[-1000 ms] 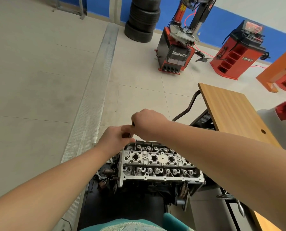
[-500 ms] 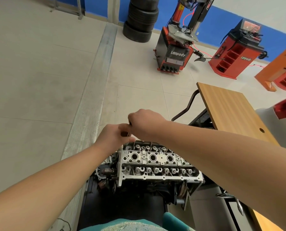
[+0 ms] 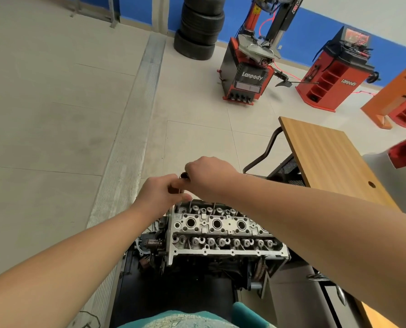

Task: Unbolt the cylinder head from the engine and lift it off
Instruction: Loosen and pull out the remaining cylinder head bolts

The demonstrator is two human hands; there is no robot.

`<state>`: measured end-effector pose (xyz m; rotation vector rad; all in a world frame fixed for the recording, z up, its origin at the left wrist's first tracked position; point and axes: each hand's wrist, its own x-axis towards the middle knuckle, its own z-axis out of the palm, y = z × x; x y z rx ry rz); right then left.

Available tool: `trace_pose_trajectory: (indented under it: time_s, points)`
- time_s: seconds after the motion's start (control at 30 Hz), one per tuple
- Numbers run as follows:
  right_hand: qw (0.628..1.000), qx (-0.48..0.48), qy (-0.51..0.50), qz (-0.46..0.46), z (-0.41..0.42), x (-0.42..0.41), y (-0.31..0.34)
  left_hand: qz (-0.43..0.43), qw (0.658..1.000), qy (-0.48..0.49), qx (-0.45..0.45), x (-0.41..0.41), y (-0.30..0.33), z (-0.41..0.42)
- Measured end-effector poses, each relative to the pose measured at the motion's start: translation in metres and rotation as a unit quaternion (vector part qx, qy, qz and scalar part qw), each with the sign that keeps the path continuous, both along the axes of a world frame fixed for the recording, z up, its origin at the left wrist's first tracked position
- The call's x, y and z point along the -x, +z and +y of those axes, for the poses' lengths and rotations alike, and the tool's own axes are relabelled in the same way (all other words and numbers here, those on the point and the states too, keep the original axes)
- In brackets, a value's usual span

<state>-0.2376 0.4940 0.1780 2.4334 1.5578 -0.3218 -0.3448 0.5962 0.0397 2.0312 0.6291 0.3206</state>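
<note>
- The head [image 3: 223,230] sat on the engine [image 3: 211,263], seated and not yet lifted; the landmark for all positions below is this head.
- Both hands met just above the far-left corner of the head, over its far row of bolt holes.
- The right hand [image 3: 209,176] was curled around the top of a tool [image 3: 184,175], whose dark round end showed at the thumb side of the fist. The grip was fully closed on it.
- The left hand [image 3: 160,194] was curled around the thin shaft of the same tool, lower down and nearer the head. This grip was also closed; the fingertips were hidden behind the hand.
- Judgement: the upper hand was placed to turn the tool, and the lower hand to keep the shaft upright and seated on a bolt. The bolt itself was hidden by the hands.
- Judgement: the step in hand was unbolting at the far-left corner. Whether other bolts were already out could not be told.
- The three large round wells along the middle of the head stood open, with valve springs in rows on the near and far sides.
- A wooden bench [image 3: 327,157] stood to the right of the head, well apart from the hands.
- A tyre stack [image 3: 199,27] and red shop machines [image 3: 247,74] stood far beyond the head, on the floor by the blue wall.
- Risk, as judged: a tilted shaft could slip off the bolt, hence the two-hand hold.
</note>
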Motion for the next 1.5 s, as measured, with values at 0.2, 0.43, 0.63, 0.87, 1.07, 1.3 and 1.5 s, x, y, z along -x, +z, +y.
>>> trace_pose_trajectory:
  time_s: [0.2, 0.43, 0.63, 0.87, 1.07, 1.3, 1.5]
  points:
    - [0.994, 0.042, 0.104, 0.003, 0.000, -0.002, 0.008, 0.010, 0.992, -0.094, 0.080, 0.007, 0.004, 0.004]
    - [1.000, 0.023, 0.017, -0.004, 0.007, 0.006, 0.012, 0.012, 0.998, -0.040, -0.037, 0.000, 0.008, -0.002]
    - [0.987, 0.005, 0.150, -0.052, 0.001, -0.004, 0.004, 0.001, 0.996, -0.081, 0.033, -0.001, 0.002, -0.003]
    - [0.974, -0.050, 0.217, 0.032, -0.008, -0.015, 0.002, 0.024, 0.997, -0.056, -0.050, -0.004, 0.004, -0.001]
    - [0.999, 0.020, 0.034, -0.012, 0.005, -0.007, -0.002, -0.025, 0.999, -0.003, 0.029, -0.002, -0.002, -0.003]
    - [0.971, 0.012, 0.236, 0.035, -0.005, -0.014, 0.002, 0.036, 0.992, -0.119, -0.006, 0.002, 0.004, 0.007]
    - [0.998, 0.014, 0.053, -0.017, 0.008, -0.005, 0.002, -0.019, 0.999, -0.033, -0.006, -0.001, 0.002, 0.000]
